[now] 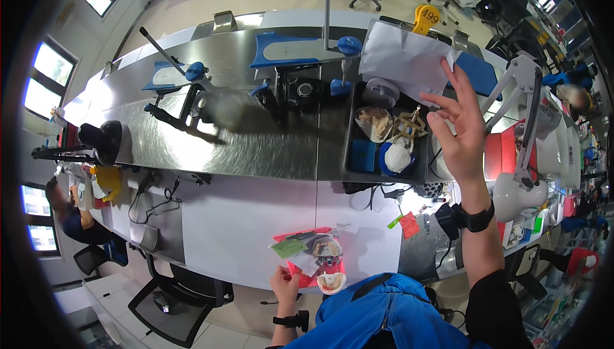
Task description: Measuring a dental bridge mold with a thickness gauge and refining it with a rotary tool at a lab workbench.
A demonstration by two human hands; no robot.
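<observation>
My left hand (284, 284) is closed on the left edge of a pink tray (339, 264), close to my body. In the tray lie a dental model with a pinkish-brown arch (325, 247) and metal parts, a green slip (290, 248) and a clear plastic bag. A white dental cast with reddish teeth (331, 282) sits at the near edge. Stretched forward, my right hand (462, 125) has its fingers apart, fingertips at the right edge of a white sheet of paper (403, 55). That sheet leans over the back of a black bin (347, 157).
The bin holds a plaster lump in a blue bowl (398, 158), a brass-coloured articulator (410, 125) and a cup of cast pieces (374, 123). A yellow clip tag (425, 19) stands behind. A white lamp (519, 189) is on the right; blue-topped stands (288, 50) are on the steel bench.
</observation>
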